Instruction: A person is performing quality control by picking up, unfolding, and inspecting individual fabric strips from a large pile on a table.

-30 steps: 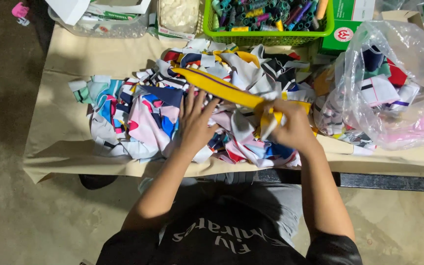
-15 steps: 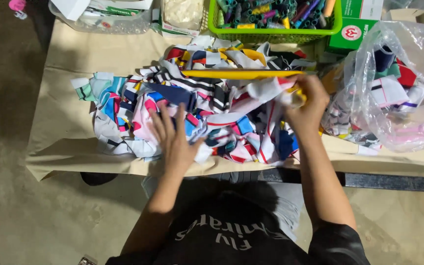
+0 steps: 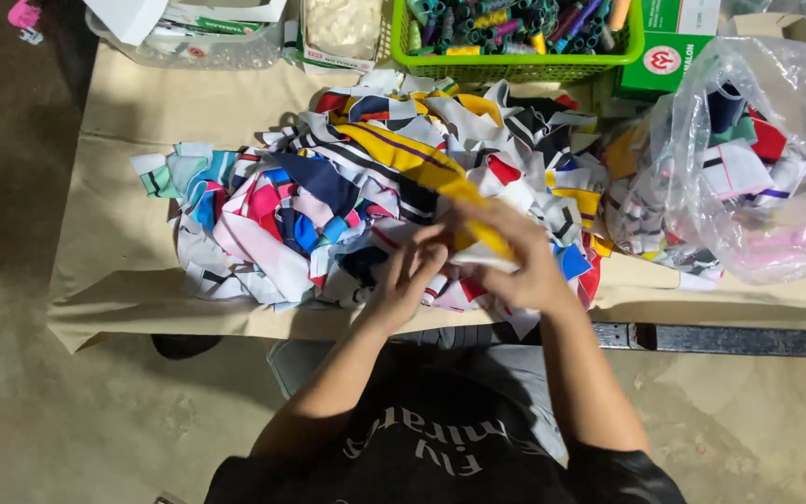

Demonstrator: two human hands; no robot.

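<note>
A heap of colourful fabric scraps (image 3: 328, 205) covers the middle of a paper-covered table (image 3: 123, 243). A long yellow fabric strip (image 3: 412, 159) runs across the heap from upper left down to my hands. My right hand (image 3: 515, 261) is closed on the strip's near end together with a white scrap. My left hand (image 3: 408, 275) meets it from the left, fingers touching the same end of the strip. Both hands sit over the near edge of the heap.
A clear plastic bag (image 3: 757, 177) of more scraps lies at the right. A green basket (image 3: 515, 63) of thread spools, a green box (image 3: 678, 51), a bag of white items (image 3: 342, 28) and a clear tray (image 3: 188, 42) line the far edge.
The yellow strip was stretched level across the heap by my right hand; it now lies slack and diagonal. Both hands have come together at its near end, at the front of the heap.
</note>
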